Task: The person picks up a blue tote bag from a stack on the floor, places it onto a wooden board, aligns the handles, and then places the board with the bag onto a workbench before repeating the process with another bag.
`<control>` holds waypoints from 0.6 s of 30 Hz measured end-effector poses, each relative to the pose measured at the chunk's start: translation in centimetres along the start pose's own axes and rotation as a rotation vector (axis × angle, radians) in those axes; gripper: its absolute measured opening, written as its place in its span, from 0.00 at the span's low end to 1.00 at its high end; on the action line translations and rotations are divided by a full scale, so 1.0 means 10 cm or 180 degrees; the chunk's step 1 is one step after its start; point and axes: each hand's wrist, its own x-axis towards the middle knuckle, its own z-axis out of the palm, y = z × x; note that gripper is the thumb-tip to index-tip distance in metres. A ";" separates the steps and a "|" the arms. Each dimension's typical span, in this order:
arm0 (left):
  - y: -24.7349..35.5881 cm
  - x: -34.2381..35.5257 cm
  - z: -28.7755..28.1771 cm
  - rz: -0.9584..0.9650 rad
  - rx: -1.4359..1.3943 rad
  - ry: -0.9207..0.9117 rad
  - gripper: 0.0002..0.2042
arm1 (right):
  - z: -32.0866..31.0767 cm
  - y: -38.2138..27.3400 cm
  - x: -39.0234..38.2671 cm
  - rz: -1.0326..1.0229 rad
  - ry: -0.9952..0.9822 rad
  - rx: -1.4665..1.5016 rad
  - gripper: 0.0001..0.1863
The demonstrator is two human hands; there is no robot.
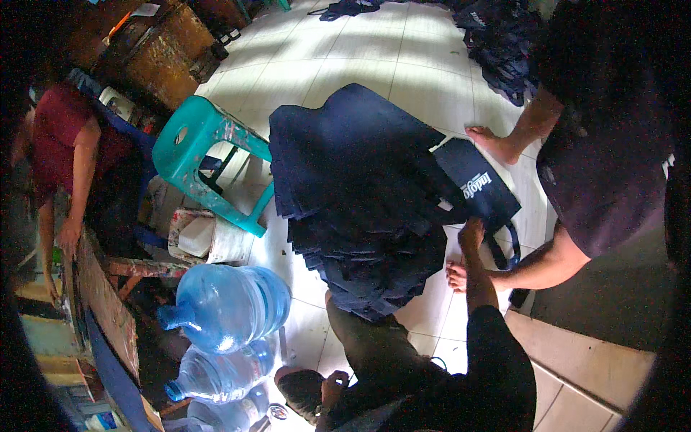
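A dark navy tote bag (484,183) with white lettering lies on the floor, right of a big stack of dark navy fabric pieces (345,165). My right hand (471,235) reaches out to the bag's near edge, its fingers closed on it. The bag's loop handle (512,248) hangs just right of that hand. My left hand (332,389) rests low by my legs, fingers curled. Whatever it holds, if anything, is too dark to make out. The stack spreads in front of my legs, its layers fanned and uneven.
Large blue water jugs (234,306) lie at the left, below a green plastic stool (198,147). Another person's bare foot (497,142) and leg are close on the right. A person in a red shirt (65,126) works far left. Dark bags (504,61) pile up behind.
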 end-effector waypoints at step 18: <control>1.51 0.35 -0.20 0.0724 0.0331 0.1046 0.21 | -6.19 -6.02 1.78 -0.3008 0.1002 0.0951 0.14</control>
